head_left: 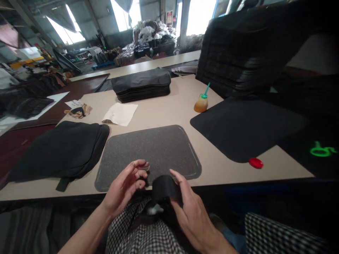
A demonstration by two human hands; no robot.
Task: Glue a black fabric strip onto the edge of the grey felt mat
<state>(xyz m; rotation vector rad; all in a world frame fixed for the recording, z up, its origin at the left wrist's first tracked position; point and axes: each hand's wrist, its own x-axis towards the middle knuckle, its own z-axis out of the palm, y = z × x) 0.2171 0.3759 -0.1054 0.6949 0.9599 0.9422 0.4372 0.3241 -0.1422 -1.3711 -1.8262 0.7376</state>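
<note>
My right hand (189,204) grips a wide black band (164,187), curved like a roll or loop, over the table's front edge. Whether it is tape or a strip of material I cannot make out. To its left, my left hand (127,185) is raised with fingers apart and loosely bent, holding nothing. Beyond both hands a dark grey speckled mat (150,150) with rounded corners lies flat on the table. On its left is a small stack of black rounded sheets (60,148), with a short black tab poking out at the front.
Farther back sit a thick black stack (143,84), a cream cloth (120,113) and a glove (79,111). At right are a bottle of amber liquid (201,104), a black sheet (238,127), a red round object (255,163) and a tall dark pile (238,60).
</note>
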